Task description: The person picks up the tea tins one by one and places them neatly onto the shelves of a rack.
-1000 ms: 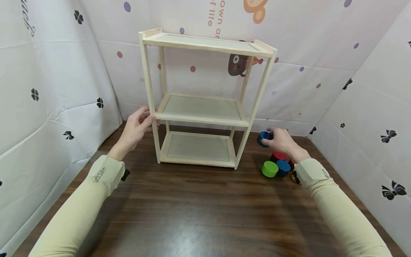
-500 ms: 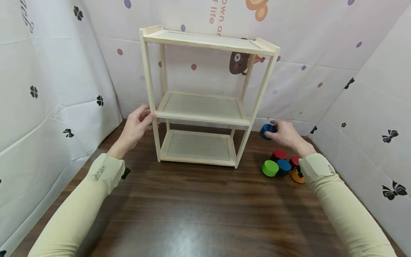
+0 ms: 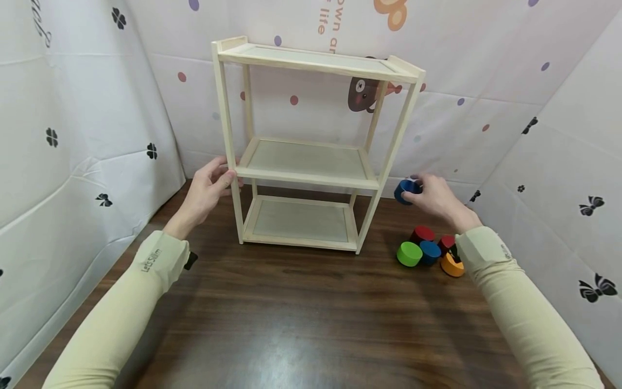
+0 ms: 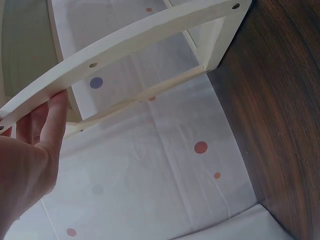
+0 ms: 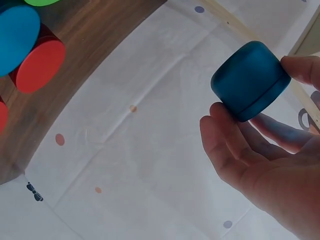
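Right wrist | right hand pinches blue cylinder slanting rightward | left hand grips rack

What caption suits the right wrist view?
Right hand holds a blue cylinder before a white dotted backdrop, more cylinders at upper left.

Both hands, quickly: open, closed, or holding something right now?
Left hand: holding the pale wooden three-tier shelf.
Right hand: holding a short, smooth blue cylinder.

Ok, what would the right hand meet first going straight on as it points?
Probably the wooden shelf, at its right side, with the held blue piece ahead of the right hand; depth is unclear.
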Demonstrator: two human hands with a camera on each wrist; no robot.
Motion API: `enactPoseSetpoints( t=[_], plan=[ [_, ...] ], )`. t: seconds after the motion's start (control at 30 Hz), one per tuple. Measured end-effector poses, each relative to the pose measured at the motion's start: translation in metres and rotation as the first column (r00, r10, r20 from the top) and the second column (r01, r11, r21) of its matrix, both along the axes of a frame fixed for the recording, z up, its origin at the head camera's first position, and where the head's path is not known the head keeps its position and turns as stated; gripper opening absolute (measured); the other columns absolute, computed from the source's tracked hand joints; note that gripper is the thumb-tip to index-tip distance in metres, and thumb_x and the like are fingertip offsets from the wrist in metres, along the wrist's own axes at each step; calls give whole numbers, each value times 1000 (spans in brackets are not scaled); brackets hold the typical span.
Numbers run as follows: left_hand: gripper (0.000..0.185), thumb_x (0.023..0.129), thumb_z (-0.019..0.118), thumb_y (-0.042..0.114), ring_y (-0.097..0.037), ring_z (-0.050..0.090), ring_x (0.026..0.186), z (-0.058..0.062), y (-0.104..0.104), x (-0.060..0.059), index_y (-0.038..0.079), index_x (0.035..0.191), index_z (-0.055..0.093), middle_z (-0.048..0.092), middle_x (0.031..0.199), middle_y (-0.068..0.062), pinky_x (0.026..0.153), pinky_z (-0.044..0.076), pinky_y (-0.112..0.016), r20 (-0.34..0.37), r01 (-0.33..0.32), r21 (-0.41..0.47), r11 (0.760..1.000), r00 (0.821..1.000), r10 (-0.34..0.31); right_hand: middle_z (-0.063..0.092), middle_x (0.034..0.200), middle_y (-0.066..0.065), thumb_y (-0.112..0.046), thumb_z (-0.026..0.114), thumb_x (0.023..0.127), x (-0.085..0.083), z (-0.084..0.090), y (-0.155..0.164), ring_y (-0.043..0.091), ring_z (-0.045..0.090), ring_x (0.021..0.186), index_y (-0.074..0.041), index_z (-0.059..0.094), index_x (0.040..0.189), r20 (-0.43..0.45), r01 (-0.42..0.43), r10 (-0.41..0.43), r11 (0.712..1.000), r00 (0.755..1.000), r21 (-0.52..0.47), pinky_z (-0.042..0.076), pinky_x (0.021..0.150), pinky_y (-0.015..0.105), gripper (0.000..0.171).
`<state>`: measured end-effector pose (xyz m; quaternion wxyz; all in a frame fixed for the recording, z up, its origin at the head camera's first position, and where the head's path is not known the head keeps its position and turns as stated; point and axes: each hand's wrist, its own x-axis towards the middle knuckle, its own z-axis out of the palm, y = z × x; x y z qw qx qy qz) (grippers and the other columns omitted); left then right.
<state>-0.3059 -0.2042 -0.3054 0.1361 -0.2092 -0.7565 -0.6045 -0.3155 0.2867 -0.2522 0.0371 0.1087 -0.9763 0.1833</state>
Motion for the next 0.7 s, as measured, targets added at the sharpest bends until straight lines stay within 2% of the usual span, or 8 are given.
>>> enactPoseSetpoints(
  t=[0.2,0.47,0.7],
  plan=[
    [45,100,51,27,-13,65,93,1,0,0,5,138,47,63,105,0,82,61,-27,8,3,11,1000,1000,-3,49,133,36,-27,57,96,0,10,-2,46,55,114,9,35,142,-9,6,-6,1000,1000,3,50,96,59,63],
    [45,99,52,26,-13,65,92,2,1,1,3,138,47,62,105,5,81,61,-25,10,22,31,999,1000,-22,49,132,36,-30,57,96,-1,23,-4,46,53,115,8,35,142,-24,14,-14,1000,1000,6,49,97,59,64],
    [44,100,51,26,-12,65,93,0,0,-1,5,138,48,63,103,7,80,60,-24,1,3,14,1000,1000,-3,49,132,35,-30,58,95,0,35,-7,46,54,112,7,36,142,-43,22,-21,1000,999,4,52,94,57,64]
  ],
)
